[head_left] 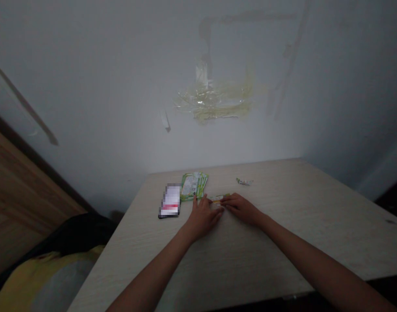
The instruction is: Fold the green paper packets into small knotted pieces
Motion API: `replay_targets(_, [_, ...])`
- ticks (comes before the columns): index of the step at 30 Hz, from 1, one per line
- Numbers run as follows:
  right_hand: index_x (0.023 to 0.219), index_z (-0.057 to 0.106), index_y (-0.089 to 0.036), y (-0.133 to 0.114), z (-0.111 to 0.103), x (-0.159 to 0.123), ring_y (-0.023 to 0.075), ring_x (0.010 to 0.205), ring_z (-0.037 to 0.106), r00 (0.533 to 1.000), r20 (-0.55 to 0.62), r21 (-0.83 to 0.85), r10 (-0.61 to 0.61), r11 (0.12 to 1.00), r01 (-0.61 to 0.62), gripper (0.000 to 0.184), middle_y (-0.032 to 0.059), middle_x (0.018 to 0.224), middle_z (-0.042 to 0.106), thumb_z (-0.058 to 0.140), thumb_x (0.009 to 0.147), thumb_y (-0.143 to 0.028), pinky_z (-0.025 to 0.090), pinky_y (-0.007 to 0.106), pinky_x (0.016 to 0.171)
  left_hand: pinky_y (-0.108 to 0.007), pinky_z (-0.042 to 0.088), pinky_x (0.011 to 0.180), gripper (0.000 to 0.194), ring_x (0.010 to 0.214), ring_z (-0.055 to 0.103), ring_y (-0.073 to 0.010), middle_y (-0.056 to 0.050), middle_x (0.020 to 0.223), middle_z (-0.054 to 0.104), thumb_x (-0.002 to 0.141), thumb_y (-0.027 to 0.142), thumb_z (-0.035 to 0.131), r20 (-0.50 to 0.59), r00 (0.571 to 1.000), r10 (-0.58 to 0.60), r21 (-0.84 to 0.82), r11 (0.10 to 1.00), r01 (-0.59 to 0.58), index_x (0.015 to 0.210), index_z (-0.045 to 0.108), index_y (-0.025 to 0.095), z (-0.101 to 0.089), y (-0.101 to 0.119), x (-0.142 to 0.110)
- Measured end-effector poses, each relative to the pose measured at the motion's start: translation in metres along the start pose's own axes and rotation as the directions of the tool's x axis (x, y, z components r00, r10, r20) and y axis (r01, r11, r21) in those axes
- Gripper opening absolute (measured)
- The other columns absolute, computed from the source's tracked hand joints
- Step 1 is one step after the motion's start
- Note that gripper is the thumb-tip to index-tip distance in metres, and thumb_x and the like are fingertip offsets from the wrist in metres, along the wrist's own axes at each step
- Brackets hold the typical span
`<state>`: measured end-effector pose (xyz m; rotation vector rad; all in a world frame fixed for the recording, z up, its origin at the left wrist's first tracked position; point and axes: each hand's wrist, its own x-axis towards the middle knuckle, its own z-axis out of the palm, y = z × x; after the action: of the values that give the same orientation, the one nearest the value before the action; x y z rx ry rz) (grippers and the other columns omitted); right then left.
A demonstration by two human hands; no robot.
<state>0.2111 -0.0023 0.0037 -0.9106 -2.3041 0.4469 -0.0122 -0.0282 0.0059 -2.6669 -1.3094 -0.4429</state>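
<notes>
On the table, a narrow green, white and yellow strip of printed packaging (217, 199) lies between my two hands. My left hand (204, 215) rests over its left end, fingers bent on it and one finger reaching toward the stack. The fingers of my right hand (239, 207) are pressed together on its right end. Both hands partly cover the strip, so its full shape is hidden. Just beyond my left hand lies a fanned stack of green and white printed packets (193, 184).
A phone (170, 201) with a lit, blurred screen lies left of the packets. A small crumpled wrapper (244, 181) sits toward the back right. The pale wooden table (283, 251) meets a wall (120, 86) with old tape marks. Yellow and grey cloth (52, 277) is at lower left.
</notes>
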Motion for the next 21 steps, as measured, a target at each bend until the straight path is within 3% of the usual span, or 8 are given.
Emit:
replay_targets(11, [0.116,0.067,-0.025,0.0052,0.0017,-0.0003,0.0194,0.109,0.058,1.000,0.006,0.005,-0.013,1.000,0.013,0.028,0.0064,0.118,0.067,0.047,0.096,-0.029,0.045,0.038,0.098,-0.072,0.019,0.105,0.032,0.134,0.034,-0.0330,-0.006,0.120,0.056,0.094,0.049,0.041,-0.003,1.000,-0.030,-0.046,0.998,0.030,0.120,0.060,0.048,0.0010,-0.0021,0.0004])
replay_targets(17, [0.117,0.067,-0.025,0.0036,-0.0001,0.0006,0.0198,0.111,0.057,1.000,0.016,0.010,0.000,1.000,0.000,0.029,0.0063,0.118,0.067,0.047,0.096,-0.029,0.044,0.039,0.099,-0.075,0.009,0.105,0.027,0.132,0.036,-0.0314,-0.002,0.120,0.057,0.092,0.047,0.048,-0.013,0.999,-0.036,-0.082,0.996,0.035,0.116,0.062,0.051,-0.0042,-0.0074,0.0006])
replay_targets(21, [0.116,0.067,-0.026,0.0024,-0.0004,0.0004,0.0198,0.110,0.057,1.000,0.012,0.012,-0.008,1.000,0.008,0.028,0.0059,0.119,0.067,0.047,0.097,-0.028,0.043,0.039,0.099,-0.075,0.008,0.105,0.026,0.130,0.038,-0.0308,-0.002,0.120,0.057,0.092,0.046,0.050,-0.023,0.999,-0.047,-0.091,0.995,0.045,0.114,0.063,0.049,-0.0050,-0.0064,0.0003])
